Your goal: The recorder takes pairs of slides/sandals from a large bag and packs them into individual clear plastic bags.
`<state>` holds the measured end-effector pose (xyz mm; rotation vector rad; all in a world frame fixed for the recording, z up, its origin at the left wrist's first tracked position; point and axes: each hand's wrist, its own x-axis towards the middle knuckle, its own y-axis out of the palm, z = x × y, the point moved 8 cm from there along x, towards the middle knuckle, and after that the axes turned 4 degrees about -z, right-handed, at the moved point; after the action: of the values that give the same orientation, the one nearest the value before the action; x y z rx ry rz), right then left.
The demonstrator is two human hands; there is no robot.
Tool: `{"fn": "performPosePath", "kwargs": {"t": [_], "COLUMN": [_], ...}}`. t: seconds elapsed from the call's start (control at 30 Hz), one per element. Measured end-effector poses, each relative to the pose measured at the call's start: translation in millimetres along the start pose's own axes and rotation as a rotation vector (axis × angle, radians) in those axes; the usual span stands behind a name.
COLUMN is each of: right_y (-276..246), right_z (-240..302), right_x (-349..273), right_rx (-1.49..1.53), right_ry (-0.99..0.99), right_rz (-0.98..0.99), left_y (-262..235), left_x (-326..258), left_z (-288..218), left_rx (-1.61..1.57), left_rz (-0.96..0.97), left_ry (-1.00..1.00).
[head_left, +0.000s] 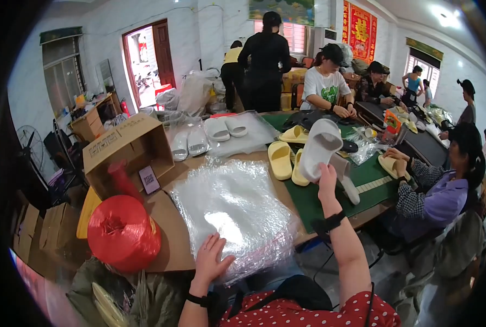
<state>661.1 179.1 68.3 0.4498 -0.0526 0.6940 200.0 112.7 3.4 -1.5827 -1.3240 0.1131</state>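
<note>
My left hand (214,258) lies with its fingers spread on the near left part of a stack of clear plastic bags (237,201). My right hand (327,184) is closed on the lower end of a light grey slide sandal (320,147), raised above the table with its open foot side facing me. A darker grey slide sandal (345,177) is partly hidden behind that hand. Yellow slide sandals (280,160) stand just left of the raised one. Farther back, a pair of white slide sandals (217,129) sits on plastic, with another pair in clear bags (189,143) beside it.
A large red roll of plastic twine (124,233) and an open cardboard box (124,150) stand at left, with a phone (149,180) by the box. A green mat (373,191) covers the right part. A co-worker in purple (439,191) handles a yellow sandal there. Others work behind.
</note>
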Motion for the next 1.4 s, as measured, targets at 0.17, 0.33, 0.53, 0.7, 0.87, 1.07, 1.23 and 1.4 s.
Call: {"fn": "performPosePath", "kwargs": {"t": [0.17, 0.33, 0.53, 0.7, 0.87, 1.07, 1.23, 1.4], "right_y": [36, 83, 127, 149, 173, 179, 164, 148], "right_z": [65, 103, 79, -1, -38, 5, 69, 121], "right_x": [-65, -124, -197, -232, -235, -212, -199, -196], "right_rx": [0.062, 0.115, -0.019, -0.276, -0.246, -0.087, 0.073, 0.17], "right_ry": [0.075, 0.069, 0.266, 0.372, 0.422, 0.273, 0.229, 0.243], "right_rz": [0.24, 0.489, 0.77, 0.923, 0.849, 0.72, 0.73, 0.802], "left_y": [-1, -1, -1, 2, 3, 2, 0, 1], "left_x": [2, 0, -3, 0, 0, -2, -1, -3], "left_z": [-1, -4, -1, 0, -3, -1, -2, 0], "left_rx": [-0.04, -0.031, -0.019, -0.002, 0.009, 0.015, 0.017, 0.011], "left_rz": [0.032, 0.022, 0.029, 0.069, 0.079, 0.035, 0.035, 0.037], "left_ry": [-0.021, 0.016, -0.02, 0.009, -0.022, 0.012, -0.013, -0.002]}}
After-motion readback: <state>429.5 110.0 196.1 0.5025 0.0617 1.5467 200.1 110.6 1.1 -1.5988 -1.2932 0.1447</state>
